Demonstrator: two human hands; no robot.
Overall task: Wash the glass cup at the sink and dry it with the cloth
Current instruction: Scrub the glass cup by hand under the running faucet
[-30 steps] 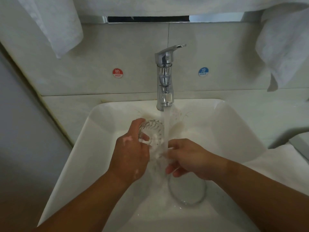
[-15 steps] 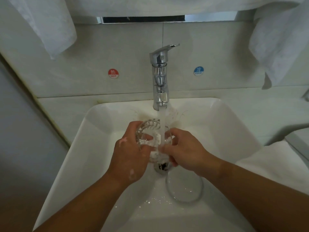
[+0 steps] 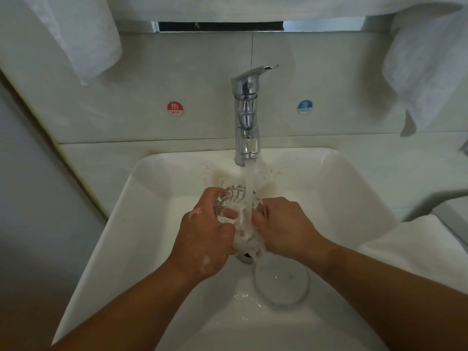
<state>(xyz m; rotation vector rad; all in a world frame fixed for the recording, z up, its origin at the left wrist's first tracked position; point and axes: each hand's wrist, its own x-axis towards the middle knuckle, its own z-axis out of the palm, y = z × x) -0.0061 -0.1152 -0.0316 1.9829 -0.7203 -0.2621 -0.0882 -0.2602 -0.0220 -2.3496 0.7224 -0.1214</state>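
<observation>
Gripped cup (image 3: 229,203) between left hand (image 3: 202,236) and right hand (image 3: 286,229), under tap (image 3: 247,117), over sink (image 3: 106,249). Saw dish (image 3: 282,285) in sink, before right hand. Found hot sticker (image 3: 175,108) left of tap, cold sticker (image 3: 304,107) right, on wall (image 3: 202,72) behind. Noted left cloth (image 3: 83,34) and right cloth (image 3: 425,72) hung above, desk cloth (image 3: 417,244) on desk (image 3: 379,173) right of sink.

Both forearms (image 3: 141,300) are bare as far as they show; white foam flecks (image 3: 206,262) dot the left hand (image 3: 202,234) and wrist.
</observation>
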